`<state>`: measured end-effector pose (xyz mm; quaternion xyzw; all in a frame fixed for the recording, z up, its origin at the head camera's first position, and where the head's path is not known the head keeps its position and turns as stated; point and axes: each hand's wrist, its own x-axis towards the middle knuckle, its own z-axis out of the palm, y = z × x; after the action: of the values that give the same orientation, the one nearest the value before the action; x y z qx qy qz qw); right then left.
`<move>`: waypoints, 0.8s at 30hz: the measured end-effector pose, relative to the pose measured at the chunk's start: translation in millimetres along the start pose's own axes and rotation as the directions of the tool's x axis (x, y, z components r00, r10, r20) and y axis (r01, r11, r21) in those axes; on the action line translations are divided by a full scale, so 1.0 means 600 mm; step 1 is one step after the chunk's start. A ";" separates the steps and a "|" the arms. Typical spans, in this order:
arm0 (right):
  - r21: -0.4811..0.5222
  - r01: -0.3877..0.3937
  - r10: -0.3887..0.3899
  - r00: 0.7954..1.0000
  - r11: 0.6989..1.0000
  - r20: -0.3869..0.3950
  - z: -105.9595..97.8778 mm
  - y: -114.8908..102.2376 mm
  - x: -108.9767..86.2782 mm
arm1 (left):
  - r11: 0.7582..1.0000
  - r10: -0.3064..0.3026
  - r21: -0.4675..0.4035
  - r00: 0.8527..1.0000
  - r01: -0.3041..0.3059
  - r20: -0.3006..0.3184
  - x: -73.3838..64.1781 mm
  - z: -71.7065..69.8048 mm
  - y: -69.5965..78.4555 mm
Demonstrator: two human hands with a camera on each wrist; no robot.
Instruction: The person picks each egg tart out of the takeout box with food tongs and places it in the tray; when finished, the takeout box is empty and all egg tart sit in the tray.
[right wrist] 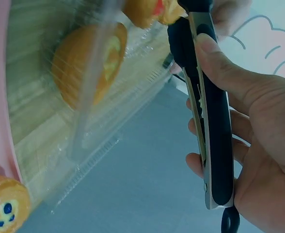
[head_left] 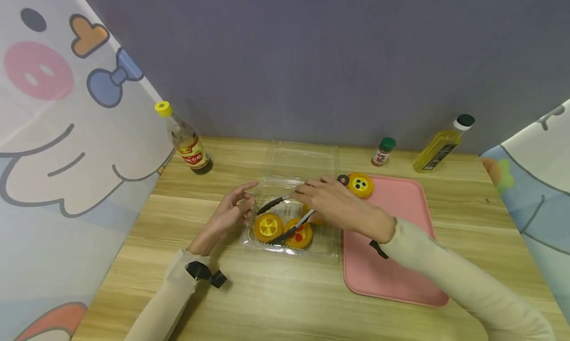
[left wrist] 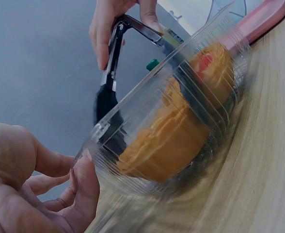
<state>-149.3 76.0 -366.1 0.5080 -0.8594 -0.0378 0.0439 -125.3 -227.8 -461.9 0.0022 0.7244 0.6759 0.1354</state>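
My right hand [head_left: 331, 202] grips a pair of tongs [right wrist: 215, 111] with black handles and black tips. The tongs are spread, their tips inside a clear plastic container [head_left: 327, 247] either side of a tart with yellow wedges [head_left: 268, 227]. Beside it in the container lie a tart with red pieces [head_left: 299, 237] and a third tart [right wrist: 79, 63], partly hidden by my right hand in the head view. At the container's left edge is my left hand [head_left: 229, 210]; its thumb and a finger pinch the rim in the left wrist view.
The container's clear lid [head_left: 303, 158] lies folded back. To the right is a pink tray [head_left: 392, 276], a tart with blue dots [head_left: 360, 185] at its far left corner. Behind stand a dark sauce bottle [head_left: 191, 150], a green-capped jar [head_left: 383, 153] and an oil bottle [head_left: 438, 150].
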 end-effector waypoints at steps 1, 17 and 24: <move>-0.002 0.001 -0.001 1.000 1.000 -0.004 0.002 0.000 0.000 | 1.000 0.000 0.000 1.000 0.000 -0.001 0.001 0.000 0.000; -0.012 0.015 -0.016 0.999 1.000 -0.051 0.016 0.001 -0.002 | 1.000 0.006 0.003 1.000 -0.006 -0.005 0.006 -0.001 0.004; -0.058 0.026 -0.031 0.996 0.998 -0.084 0.022 -0.005 -0.013 | 1.000 -0.005 -0.001 1.000 0.005 -0.003 0.002 0.000 0.002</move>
<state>-144.6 81.9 -380.1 0.5200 -0.8480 -0.0412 0.0943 -126.5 -227.5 -460.6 -0.0007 0.7243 0.6759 0.1362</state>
